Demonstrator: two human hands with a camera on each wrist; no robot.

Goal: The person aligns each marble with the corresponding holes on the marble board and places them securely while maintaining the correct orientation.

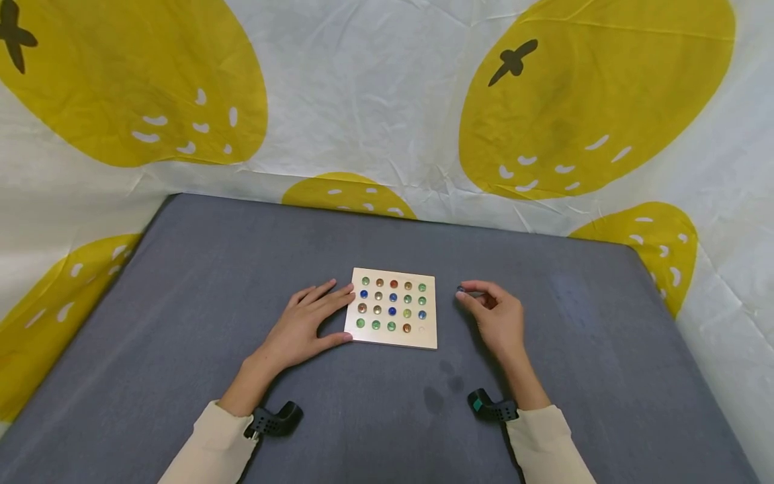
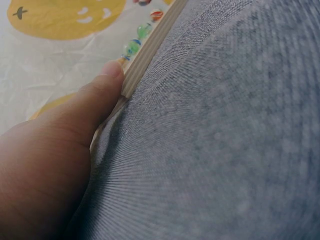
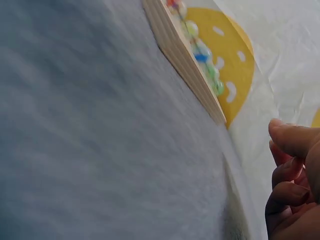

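Note:
A square wooden board (image 1: 429,341) lies flat on the grey cloth, carrying rows of glass marbles (image 1: 392,311) in green, blue, red and amber. Its front right hollow shows bare wood. My left hand (image 1: 300,329) lies spread at the board's left side, with fingertips and thumb touching the edge; the thumb (image 2: 102,90) meets the front left corner in the left wrist view. To the right of the board, my right hand (image 1: 498,319) pinches a small dark marble (image 1: 461,288) between thumb and forefinger. In the right wrist view that marble is hidden.
The grey cloth-covered table (image 1: 254,235) extends around the board. Behind it hangs a white curtain (image 1: 363,87) printed with yellow fruit. Damp-looking dark spots (image 1: 433,398) mark the cloth in front of the board. Black camera straps (image 1: 278,420) sit on both wrists.

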